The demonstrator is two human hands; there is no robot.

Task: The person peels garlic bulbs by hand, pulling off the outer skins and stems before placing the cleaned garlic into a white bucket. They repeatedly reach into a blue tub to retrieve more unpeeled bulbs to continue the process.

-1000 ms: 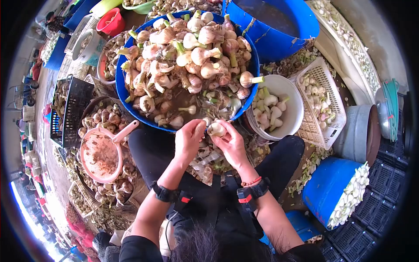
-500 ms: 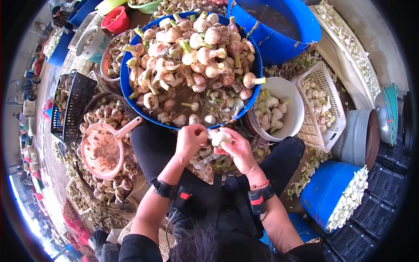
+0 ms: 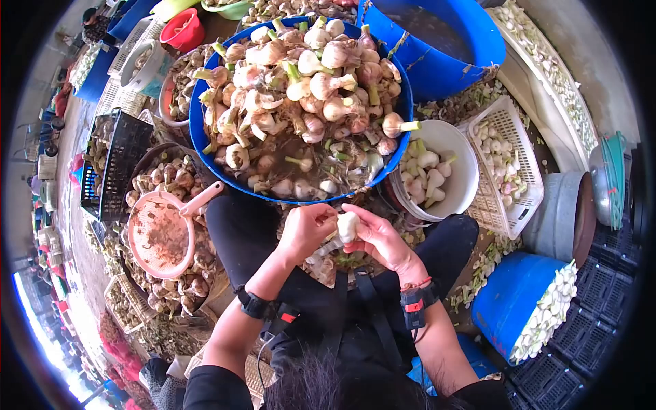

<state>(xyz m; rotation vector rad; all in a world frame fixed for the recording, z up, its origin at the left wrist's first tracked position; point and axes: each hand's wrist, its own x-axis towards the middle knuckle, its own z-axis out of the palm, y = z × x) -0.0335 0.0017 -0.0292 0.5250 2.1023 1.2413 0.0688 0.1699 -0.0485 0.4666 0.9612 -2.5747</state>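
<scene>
A peeled white garlic bulb (image 3: 348, 227) is held in the fingers of my right hand (image 3: 383, 240), just in front of the big blue tub. Close against the bulb's left side is my left hand (image 3: 309, 231), its thumb and fingers drawn into a pinch. Whatever lies between those fingertips is too small to make out. Unpeeled garlic bulbs (image 3: 328, 85) with cut stems are heaped in the blue tub (image 3: 197, 140), with murky water at its near side. Shed skins (image 3: 321, 263) lie below my hands, between my legs.
Right of the tub stands a white bucket (image 3: 466, 179) of peeled garlic, beside a cream crate (image 3: 527, 195). A pink strainer (image 3: 160, 236) rests on garlic at left. A tipped blue barrel (image 3: 497, 301) of white bulbs lies lower right. Behind is another blue tub (image 3: 488, 41) with water.
The garlic bulb has turned more upright in my right hand and come slightly nearer to me. My left fingers have drawn back a little from its left side.
</scene>
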